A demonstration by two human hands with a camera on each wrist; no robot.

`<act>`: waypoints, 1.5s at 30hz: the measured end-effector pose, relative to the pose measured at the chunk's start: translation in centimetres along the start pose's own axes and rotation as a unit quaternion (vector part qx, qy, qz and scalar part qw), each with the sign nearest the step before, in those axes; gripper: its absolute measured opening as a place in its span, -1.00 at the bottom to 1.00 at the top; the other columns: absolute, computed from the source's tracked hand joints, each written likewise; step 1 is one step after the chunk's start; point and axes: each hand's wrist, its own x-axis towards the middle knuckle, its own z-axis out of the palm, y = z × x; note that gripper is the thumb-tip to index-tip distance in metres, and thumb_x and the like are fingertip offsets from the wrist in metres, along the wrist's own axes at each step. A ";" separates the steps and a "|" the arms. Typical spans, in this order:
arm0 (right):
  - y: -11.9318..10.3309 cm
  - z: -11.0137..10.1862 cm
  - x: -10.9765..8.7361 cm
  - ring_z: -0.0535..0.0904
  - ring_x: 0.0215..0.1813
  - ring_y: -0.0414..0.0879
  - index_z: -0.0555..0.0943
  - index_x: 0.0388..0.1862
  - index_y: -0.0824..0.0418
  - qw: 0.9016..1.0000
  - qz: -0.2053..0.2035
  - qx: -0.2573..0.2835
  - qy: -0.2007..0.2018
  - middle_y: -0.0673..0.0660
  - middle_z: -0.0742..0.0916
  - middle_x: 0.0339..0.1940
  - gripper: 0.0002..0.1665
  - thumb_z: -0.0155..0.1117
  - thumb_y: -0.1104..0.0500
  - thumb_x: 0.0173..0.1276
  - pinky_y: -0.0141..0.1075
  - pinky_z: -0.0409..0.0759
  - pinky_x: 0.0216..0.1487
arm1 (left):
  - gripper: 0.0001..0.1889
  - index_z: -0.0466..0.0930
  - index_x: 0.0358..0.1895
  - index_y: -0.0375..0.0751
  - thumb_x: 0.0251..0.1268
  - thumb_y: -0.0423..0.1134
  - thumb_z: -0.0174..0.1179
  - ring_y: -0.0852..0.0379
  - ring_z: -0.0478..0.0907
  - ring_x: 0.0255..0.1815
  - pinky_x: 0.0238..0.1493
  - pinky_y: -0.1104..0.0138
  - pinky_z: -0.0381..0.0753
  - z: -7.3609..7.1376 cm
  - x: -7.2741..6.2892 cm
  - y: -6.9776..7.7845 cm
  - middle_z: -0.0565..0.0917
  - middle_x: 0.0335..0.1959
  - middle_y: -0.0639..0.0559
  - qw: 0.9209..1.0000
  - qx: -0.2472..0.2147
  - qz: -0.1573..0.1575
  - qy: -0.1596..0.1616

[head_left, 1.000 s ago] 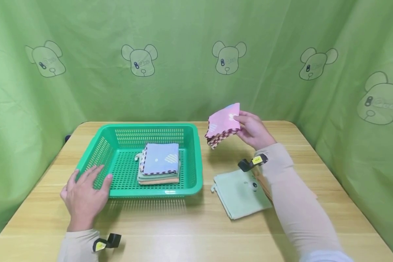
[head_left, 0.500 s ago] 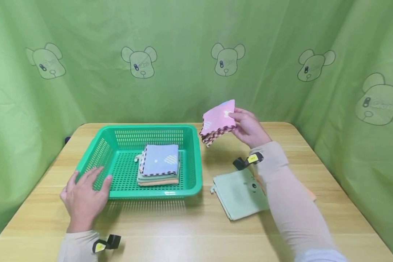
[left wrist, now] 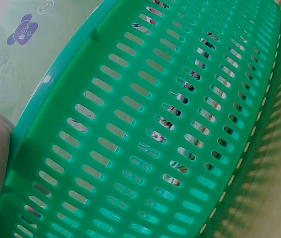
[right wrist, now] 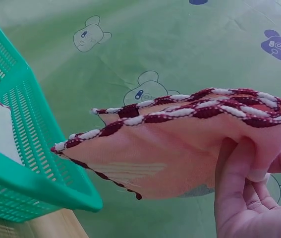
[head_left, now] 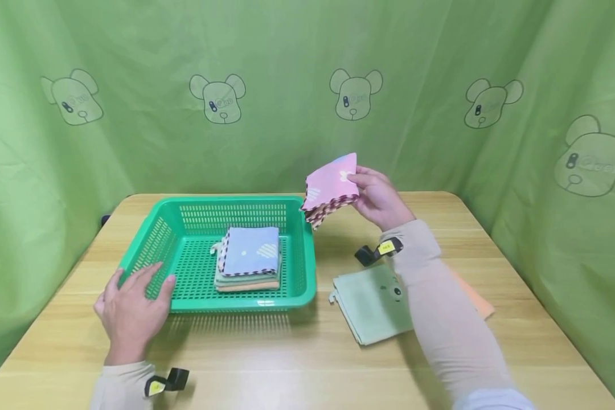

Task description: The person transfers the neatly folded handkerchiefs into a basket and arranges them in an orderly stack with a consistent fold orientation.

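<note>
My right hand (head_left: pixel 381 196) pinches a folded pink handkerchief (head_left: pixel 330 183) by its right edge, raised at the basket's right rim. In the right wrist view the handkerchief (right wrist: pixel 180 153) shows a dark red and white stitched border, thumb on one face. A green plastic basket (head_left: pixel 307 250) stands on the table's left half. Inside, toward its right side, lies a stack topped by a folded blue handkerchief (head_left: pixel 251 250), with green and orange cloths below. My left hand (head_left: pixel 133 307) rests on the basket's front-left rim, fingers spread. The left wrist view is mostly filled by the slotted basket wall (left wrist: pixel 140 119).
A folded light green cloth (head_left: pixel 371 304) with a printed face lies right of the basket on the wooden table (head_left: pixel 266 364). An orange cloth (head_left: pixel 475 296) is partly hidden under my right forearm. A green curtain (head_left: pixel 287 142) with bear heads hangs behind the table.
My right hand has moved left with the pink handkerchief, from right of the basket to its right rim. More of the orange cloth shows. The left hand stays put.
</note>
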 end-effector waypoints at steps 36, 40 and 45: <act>5.1 4.3 1.7 0.63 -0.13 -0.08 0.17 0.42 0.36 0.999 0.037 0.027 -0.024 0.21 0.52 0.06 -0.46 -0.09 0.41 0.48 -0.37 0.60 -0.03 | -0.46 0.53 0.20 -0.18 0.42 0.15 -0.02 -0.43 0.03 0.42 0.20 -0.32 -0.07 0.1 0.0 0.0 0.51 0.23 -0.31 1.000 -0.003 -0.001 -0.005; 5.8 4.6 1.9 0.62 -0.09 -0.07 0.21 0.40 0.33 0.998 0.046 0.032 -0.014 0.22 0.52 0.09 -0.46 -0.06 0.40 0.47 -0.35 0.59 0.00 | -0.47 0.54 0.18 -0.18 0.42 0.15 -0.02 -0.44 0.04 0.41 0.20 -0.32 -0.06 0.1 0.0 -0.1 0.51 0.22 -0.31 1.000 -0.003 0.001 -0.004; 6.9 5.0 2.2 0.61 -0.03 -0.05 0.26 0.38 0.31 0.998 0.057 0.029 -0.004 0.22 0.53 0.12 -0.48 -0.02 0.40 0.46 -0.33 0.58 0.03 | -0.47 0.56 0.15 -0.19 0.42 0.16 -0.03 -0.45 0.04 0.41 0.19 -0.33 -0.06 0.1 0.0 -0.1 0.53 0.20 -0.31 1.000 -0.002 0.003 -0.003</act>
